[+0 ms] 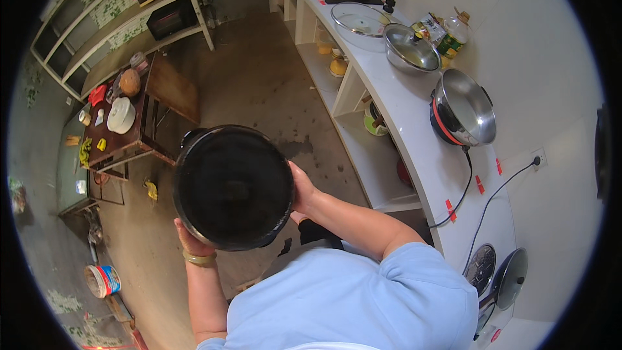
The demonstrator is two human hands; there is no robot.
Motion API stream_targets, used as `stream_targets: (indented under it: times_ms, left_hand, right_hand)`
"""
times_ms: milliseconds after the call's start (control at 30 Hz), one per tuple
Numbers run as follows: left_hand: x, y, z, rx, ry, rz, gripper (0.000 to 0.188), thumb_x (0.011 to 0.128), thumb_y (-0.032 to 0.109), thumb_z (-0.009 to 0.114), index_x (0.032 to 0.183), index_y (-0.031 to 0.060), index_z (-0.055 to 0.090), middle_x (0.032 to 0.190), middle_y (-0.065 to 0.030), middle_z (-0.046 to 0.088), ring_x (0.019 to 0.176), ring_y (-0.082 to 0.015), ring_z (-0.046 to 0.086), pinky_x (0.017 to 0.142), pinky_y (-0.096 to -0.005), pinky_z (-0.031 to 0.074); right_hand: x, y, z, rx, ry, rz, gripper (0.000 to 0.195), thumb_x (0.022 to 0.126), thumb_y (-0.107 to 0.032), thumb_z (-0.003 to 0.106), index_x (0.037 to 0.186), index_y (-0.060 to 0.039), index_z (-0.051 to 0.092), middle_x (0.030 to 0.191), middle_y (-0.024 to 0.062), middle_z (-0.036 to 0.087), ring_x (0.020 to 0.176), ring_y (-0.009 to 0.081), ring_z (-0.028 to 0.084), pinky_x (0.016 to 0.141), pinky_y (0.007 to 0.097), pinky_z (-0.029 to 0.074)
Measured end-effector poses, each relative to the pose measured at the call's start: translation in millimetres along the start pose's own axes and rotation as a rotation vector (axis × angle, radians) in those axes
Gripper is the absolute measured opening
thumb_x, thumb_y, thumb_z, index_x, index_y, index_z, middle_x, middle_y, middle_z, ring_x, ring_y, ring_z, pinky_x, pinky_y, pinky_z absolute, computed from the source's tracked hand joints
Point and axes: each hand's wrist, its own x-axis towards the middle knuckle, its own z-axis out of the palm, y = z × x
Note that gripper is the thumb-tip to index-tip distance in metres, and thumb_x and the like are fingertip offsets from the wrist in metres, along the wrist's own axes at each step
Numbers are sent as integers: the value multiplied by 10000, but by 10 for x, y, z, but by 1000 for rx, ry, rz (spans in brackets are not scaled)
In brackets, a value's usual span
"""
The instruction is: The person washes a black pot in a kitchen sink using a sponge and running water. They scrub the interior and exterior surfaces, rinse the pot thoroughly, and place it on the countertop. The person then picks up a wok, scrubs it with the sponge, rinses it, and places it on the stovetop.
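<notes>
A large round black pot [234,187] is held up in front of my body, over the floor. Its dark circular face is turned towards me, and whether that is the inside or the underside I cannot tell. My left hand [194,240] grips its lower left edge, with a bangle on the wrist. On the opposite side my right hand [302,189] holds the rim, fingers partly hidden behind it. A dark lug handle sticks out at the pot's upper left.
The white counter [408,121] along the right bears a steel electric pot [469,107], a lidded steel pan [412,51], a glass lid [359,19], an oil bottle [454,36] and a black cable. To the left stand a brown table [126,143] with a white bowl [121,115], and shelving [116,24].
</notes>
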Motion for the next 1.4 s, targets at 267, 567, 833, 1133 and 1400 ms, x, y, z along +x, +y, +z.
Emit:
stream_targets:
  times_ms: [267, 567, 833, 1133, 1400]
  left_hand:
    - [927, -130, 59, 125, -21, -51, 687, 899, 539, 486, 1376, 50, 414, 1410, -123, 431, 1289, -310, 416, 1072, -457, 348]
    - [1972, 41, 655, 267, -74, 105, 587, 887, 364, 581, 1346, 29, 431, 1380, -126, 464, 1257, -313, 454, 1061, -454, 363]
    - [3080, 319, 1305, 370, -74, 56, 659, 768, 258, 692, 1306, -11, 423, 1273, -132, 533, 1157, -283, 531, 981, -418, 438]
    - [4867, 582, 1528, 379, -121, -95, 592, 711, 189, 732, 1213, -22, 500, 1131, -111, 590, 1012, -224, 585, 864, -330, 487]
    - [6707, 660, 1607, 518, -211, -302, 489, 727, 150, 711, 1152, -32, 552, 1074, -114, 623, 935, -210, 612, 827, -328, 500]
  right_hand:
    - [417, -596, -327, 80, 11, 29, 629, 891, -558, 418, 1304, -94, 513, 1330, 94, 516, 1208, 251, 486, 1037, 421, 372]
    - [1510, -1413, -334, 143, -185, 151, 618, 893, -556, 430, 1291, -94, 530, 1319, 93, 529, 1210, 251, 490, 1051, 430, 365]
    - [2146, -2103, 193, 169, -351, 39, 513, 923, -414, 512, 1320, -89, 494, 1280, 89, 550, 1136, 224, 548, 991, 384, 448]
    - [3493, -2851, 239, -145, -537, -361, 424, 966, -253, 497, 1340, -57, 456, 1334, 102, 498, 1175, 224, 523, 1003, 354, 442]
    - [4540, -3841, -73, -34, -35, -251, 474, 979, -405, 421, 1274, -42, 493, 1239, 125, 550, 1110, 244, 556, 938, 408, 463]
